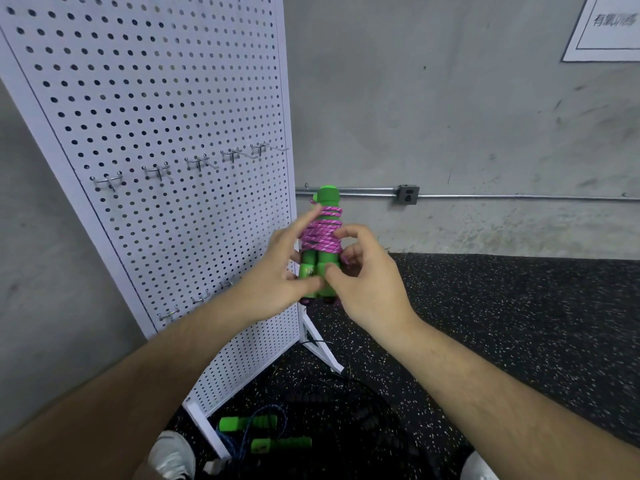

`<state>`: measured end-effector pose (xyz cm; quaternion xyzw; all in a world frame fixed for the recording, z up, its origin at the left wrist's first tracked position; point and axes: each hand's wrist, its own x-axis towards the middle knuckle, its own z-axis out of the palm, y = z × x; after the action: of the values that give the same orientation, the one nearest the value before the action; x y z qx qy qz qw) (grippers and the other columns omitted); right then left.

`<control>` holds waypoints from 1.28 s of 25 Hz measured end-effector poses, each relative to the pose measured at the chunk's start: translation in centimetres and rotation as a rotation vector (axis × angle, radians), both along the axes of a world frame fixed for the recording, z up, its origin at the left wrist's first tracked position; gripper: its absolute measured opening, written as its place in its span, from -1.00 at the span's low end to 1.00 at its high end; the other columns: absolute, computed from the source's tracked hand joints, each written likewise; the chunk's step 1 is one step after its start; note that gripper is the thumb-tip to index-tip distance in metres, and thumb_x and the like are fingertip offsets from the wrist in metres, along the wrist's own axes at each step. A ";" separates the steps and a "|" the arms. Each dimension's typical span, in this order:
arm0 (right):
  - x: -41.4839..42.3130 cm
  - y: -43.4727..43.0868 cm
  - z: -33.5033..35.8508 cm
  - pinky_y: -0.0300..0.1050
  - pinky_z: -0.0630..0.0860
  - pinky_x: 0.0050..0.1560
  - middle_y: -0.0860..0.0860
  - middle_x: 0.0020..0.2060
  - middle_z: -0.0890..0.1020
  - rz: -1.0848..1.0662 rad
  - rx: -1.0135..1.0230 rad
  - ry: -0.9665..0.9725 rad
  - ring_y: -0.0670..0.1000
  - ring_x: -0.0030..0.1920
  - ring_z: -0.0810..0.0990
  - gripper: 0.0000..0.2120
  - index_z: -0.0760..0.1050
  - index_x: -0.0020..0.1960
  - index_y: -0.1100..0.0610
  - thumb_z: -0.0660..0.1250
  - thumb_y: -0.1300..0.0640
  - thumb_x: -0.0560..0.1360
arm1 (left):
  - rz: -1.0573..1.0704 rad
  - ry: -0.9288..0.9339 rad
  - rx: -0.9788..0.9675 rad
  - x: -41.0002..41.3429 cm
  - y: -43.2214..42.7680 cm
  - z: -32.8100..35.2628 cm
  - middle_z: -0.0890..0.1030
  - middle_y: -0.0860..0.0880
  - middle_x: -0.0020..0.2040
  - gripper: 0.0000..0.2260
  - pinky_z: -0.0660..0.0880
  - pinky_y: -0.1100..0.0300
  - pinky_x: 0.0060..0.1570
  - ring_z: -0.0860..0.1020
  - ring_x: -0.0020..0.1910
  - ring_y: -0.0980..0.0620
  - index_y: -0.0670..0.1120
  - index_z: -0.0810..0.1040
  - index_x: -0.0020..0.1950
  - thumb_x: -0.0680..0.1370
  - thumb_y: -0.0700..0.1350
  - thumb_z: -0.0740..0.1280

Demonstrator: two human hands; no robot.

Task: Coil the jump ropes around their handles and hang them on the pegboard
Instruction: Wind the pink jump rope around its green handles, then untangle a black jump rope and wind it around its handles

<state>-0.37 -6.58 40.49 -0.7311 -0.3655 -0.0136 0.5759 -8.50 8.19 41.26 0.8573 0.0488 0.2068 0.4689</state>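
A pink jump rope (pixel 322 233) is wound in tight turns round its two green foam handles (pixel 327 199), which stand upright side by side in front of me. My left hand (pixel 277 282) grips the lower part of the handles, thumb across the front. My right hand (pixel 367 282) pinches the bundle from the right, fingers curled at the rope's lower turns. The white pegboard (pixel 156 116) stands just left of the bundle, with a row of bare metal hooks (pixel 194 162) at mid height and a second hook row (pixel 201 299) lower down.
On the black speckled floor below lie a blue rope with green handles (pixel 263 433) and a dark beaded rope (pixel 346 400), both loose. The pegboard's white foot (pixel 322 344) juts out. My shoes (pixel 173 455) show at the bottom edge. A grey wall with a conduit (pixel 485 195) is behind.
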 end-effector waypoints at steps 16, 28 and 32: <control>0.7 -1.0 -2.0 -0.34 0.51 -0.24 -0.10 -0.16 0.66 0.067 -0.184 0.031 -0.17 -0.19 0.63 -0.43 0.29 0.44 -0.23 0.40 0.14 0.54 | 0.038 0.085 -0.323 -0.3 0.3 -1.8 0.44 -0.13 0.24 -0.07 0.66 0.06 -0.05 0.71 -0.02 -0.08 0.32 0.16 0.55 0.46 -0.44 0.46; 0.1 -0.7 -16.4 -0.13 0.51 -0.04 0.01 0.04 0.67 0.092 -0.450 0.274 0.00 -0.06 0.66 -0.23 0.15 0.54 -0.08 0.45 0.06 0.45 | 0.079 0.401 -0.240 -1.9 -0.9 -13.5 0.38 -0.03 0.41 -0.24 0.67 -0.03 -0.19 0.66 -0.06 -0.12 0.21 0.27 0.46 0.46 -0.39 0.47; 0.0 -1.6 -22.5 -0.16 0.59 -0.04 -0.03 -0.07 0.66 0.116 -0.534 0.379 -0.02 -0.10 0.65 -0.51 0.46 0.32 0.06 0.49 0.17 0.42 | 0.203 0.478 -0.391 -1.9 -2.6 -19.6 0.56 0.04 0.09 -0.22 0.64 -0.06 -0.14 0.62 -0.10 0.00 0.16 0.15 0.57 0.51 -0.31 0.45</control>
<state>-0.33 -8.18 18.02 -0.8239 -0.2836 0.2516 0.4214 -10.39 5.58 21.64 0.7659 0.2817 0.0322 0.5771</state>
